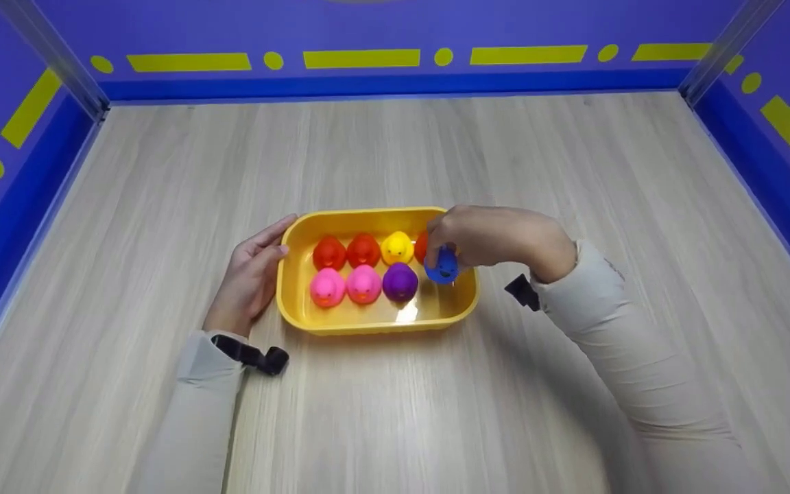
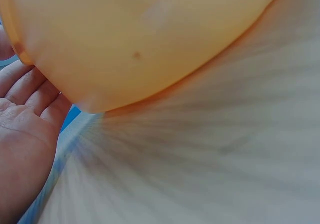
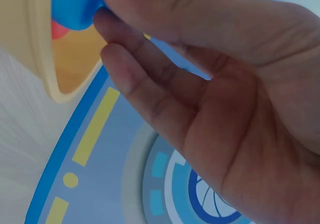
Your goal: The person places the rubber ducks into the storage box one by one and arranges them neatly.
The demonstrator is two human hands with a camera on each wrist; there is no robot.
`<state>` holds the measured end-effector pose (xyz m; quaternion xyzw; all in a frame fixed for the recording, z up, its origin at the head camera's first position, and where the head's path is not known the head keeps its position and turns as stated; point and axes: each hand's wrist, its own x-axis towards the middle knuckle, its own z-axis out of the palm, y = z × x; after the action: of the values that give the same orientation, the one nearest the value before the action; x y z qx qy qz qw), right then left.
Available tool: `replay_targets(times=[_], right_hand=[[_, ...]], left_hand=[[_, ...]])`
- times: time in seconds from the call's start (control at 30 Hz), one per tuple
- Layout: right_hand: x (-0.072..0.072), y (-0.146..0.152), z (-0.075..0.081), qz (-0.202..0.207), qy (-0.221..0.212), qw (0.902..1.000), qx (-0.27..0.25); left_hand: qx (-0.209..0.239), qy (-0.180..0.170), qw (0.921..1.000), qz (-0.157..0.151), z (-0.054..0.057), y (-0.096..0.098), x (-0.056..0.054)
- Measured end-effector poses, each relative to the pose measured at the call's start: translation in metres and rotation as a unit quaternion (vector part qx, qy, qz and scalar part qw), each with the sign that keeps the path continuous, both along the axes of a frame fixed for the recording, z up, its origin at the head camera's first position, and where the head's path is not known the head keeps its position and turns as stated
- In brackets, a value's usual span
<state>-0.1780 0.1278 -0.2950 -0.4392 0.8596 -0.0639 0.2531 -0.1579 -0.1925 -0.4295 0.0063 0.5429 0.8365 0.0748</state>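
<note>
My right hand [image 1: 505, 237] pinches a blue rubber duck [image 1: 444, 269] over the right end of a yellow plastic tub [image 1: 340, 322]. The duck also shows between thumb and fingers in the right wrist view. At the tub's left end, my left hand [image 1: 245, 278] holds the wall, thumb at the rim and fingers along the outside. Inside, the back row has two red ducks [image 1: 363, 251], a yellow duck [image 1: 397, 248] and another red duck [image 1: 421, 247], partly hidden by my right hand. In front of them sit two pink ducks [image 1: 364, 284] and a purple duck [image 1: 400, 282].
The tub stands on a pale wood-grain table [image 1: 381, 412]. Blue-purple panels [image 1: 367, 27] with yellow bars and dots border the table at the back, left and right. Dark wrist mounts [image 1: 268, 360] are strapped over both sleeves.
</note>
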Motion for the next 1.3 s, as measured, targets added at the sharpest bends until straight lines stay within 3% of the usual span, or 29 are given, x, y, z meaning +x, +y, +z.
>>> replay_targets(times=[0.2, 1.07, 1.3], right_hand=[[-0.001, -0.006, -0.004, 0.018, -0.002, 0.9997, 0.016], [-0.002, -0.028, -0.015, -0.024, -0.034, 0.9912, 0.126], [-0.003, -0.031, -0.017, -0.019, -0.031, 0.9907, 0.131]], left_hand=[[-0.011, 0.0, 0.9999, 0.004, 0.0, 0.002, 0.0], [-0.004, 0.0, 0.9999, 0.011, -0.001, 0.001, 0.0], [-0.008, 0.001, 0.9999, 0.011, -0.002, 0.0, 0.0]])
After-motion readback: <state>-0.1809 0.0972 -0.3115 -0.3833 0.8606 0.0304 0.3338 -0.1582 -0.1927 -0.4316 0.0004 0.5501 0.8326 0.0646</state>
